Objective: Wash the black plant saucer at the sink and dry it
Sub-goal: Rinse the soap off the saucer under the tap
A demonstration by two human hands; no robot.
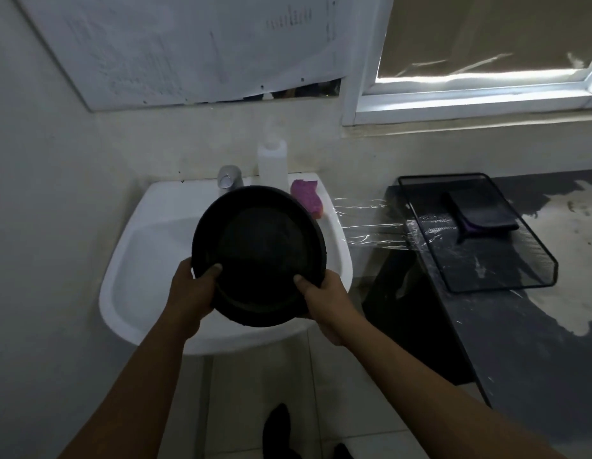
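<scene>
left hand [192, 289] and right hand [324, 303] each have fingers clamped on the near rim of the black plant saucer [258, 253], tilted above the sink [149, 246]; looks pre-rinse; next probably needs one hand freed for the faucet [229, 177]

The head view (the only one) looks steeply down and forward, close above the sink [135, 246].

The round black saucer [260, 253] is tilted, hollow side up, above the white sink [149, 246].
</scene>
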